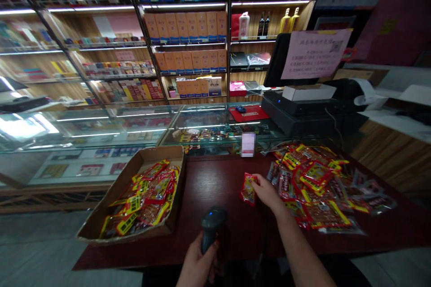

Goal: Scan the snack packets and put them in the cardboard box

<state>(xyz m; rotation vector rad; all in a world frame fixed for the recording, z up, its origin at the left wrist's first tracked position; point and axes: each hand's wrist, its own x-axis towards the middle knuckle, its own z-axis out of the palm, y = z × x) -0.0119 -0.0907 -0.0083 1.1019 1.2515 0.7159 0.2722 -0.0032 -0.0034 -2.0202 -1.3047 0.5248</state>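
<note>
My left hand (199, 258) is wrapped round the handle of a dark barcode scanner (214, 218), low at the front edge of the table, its head pointing forward. My right hand (266, 190) pinches the right side of a red and yellow snack packet (248, 189), in front of and a little right of the scanner. To the right of that hand spreads a loose pile of similar snack packets (316, 175), some clear with dark contents. More packets (148, 193) lie in an open cardboard box (180, 179) on the left.
The dark red table (198, 184) meets a glass display counter (202, 119). A small white and pink card (248, 144) stands at its back edge. Behind the pile are a monitor with a paper notice (313, 54) and a black cash drawer (303, 119). Stocked shelves (188, 47) line the wall.
</note>
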